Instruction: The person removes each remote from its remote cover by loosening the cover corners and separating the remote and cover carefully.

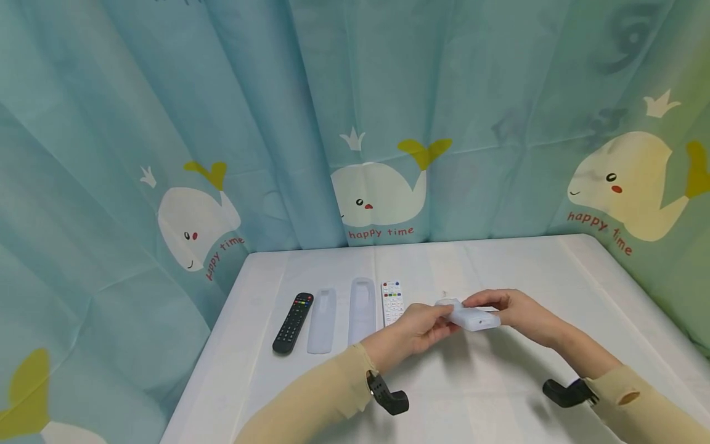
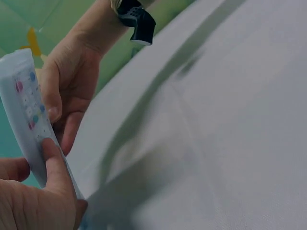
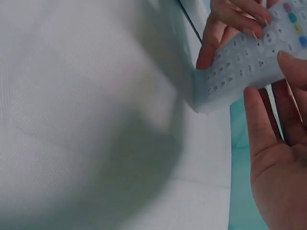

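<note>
Head view, covered remote [image 1: 476,319]: raised above the tabletop [image 1: 499,265], to the right of the white remote [image 1: 393,302]; it sits in a translucent cover, and the left wrist view shows coloured keys [image 2: 32,76] through it.
Left hand [image 1: 417,332]: closed narrowly around the covered remote, thumb laid on the key side; it is just beside the white remote, on its right.
Right hand [image 1: 520,314]: also holding the covered remote, thumb on the keys and a finger against the edge, farther right of the white remote than the left hand.
White remote: lies keys up on the tabletop, its near end close to the left hand.
Long cover [image 1: 363,308]: translucent, flat, just left of the white remote, its near end hidden behind the left forearm.
Short cover [image 1: 321,322]: translucent too, next leftward from the white remote after the long one.
Black remote [image 1: 292,324]: slanted, keys up, farthest left of the white remote in that row.
Wrist straps [image 1: 388,396]: black, one per arm, both nearer the person than the white remote.
Curtain [image 1: 488,74]: blue-green with whales, rising beyond the white remote.
</note>
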Demonstrator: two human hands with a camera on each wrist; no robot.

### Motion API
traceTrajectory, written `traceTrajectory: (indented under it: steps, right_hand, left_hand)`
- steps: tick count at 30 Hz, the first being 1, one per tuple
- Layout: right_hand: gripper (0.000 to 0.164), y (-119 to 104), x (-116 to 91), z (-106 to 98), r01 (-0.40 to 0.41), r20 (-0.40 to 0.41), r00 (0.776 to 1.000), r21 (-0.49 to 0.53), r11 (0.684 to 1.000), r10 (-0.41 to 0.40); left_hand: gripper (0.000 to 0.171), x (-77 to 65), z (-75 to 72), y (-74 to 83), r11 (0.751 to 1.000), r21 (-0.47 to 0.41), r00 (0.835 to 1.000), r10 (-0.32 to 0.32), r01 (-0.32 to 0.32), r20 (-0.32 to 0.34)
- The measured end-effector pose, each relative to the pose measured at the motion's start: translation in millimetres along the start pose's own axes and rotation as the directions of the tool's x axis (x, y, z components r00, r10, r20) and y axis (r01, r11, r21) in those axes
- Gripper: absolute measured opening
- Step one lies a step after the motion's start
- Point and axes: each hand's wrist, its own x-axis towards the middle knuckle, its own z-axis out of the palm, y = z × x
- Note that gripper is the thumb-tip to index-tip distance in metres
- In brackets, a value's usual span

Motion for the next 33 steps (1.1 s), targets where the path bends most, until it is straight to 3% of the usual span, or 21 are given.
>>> traceTrajectory:
  steps: [6, 11, 18, 24, 33]
  right_hand:
    - [0.051, -1.0, -4.9, -0.1, -0.043, 0.104, 0.994, 0.145, 0.989, 0.028]
    - [0.062, -0.2, -3.9, 1.3, -0.161, 0.144, 0.981, 0.261, 0.952, 0.127]
    - [0.069, 4.4, 1.2, 8.1, -0.264, 0.169, 0.959, 0.26, 0.929, 0.226]
    - [0.069, 5.2, 3.2, 12.3, -0.231, 0.171, 0.967, 0.266, 0.936, 0.19]
    - [0.07, 5.3, 7.6, 13.7, -0.198, 0.113, 0.978, 0.241, 0.95, 0.176]
  left_hand:
    - [0.03, 1.9, -2.2, -2.4, 0.999, 0.015, 0.999, -0.028, 0.028, 0.019]
    - [0.026, 3.8, -2.7, -6.5, 0.996, 0.085, 0.999, -0.032, 0.03, 0.029]
    - [0.032, 2.7, -2.4, -9.3, 0.983, 0.18, 0.998, -0.048, 0.041, 0.033]
    - [0.042, 0.5, -4.6, -9.9, 0.953, 0.303, 0.999, -0.034, 0.031, 0.004]
    - [0.048, 1.7, -5.1, -6.7, 0.935, 0.354, 0.999, 0.029, -0.032, 0.015]
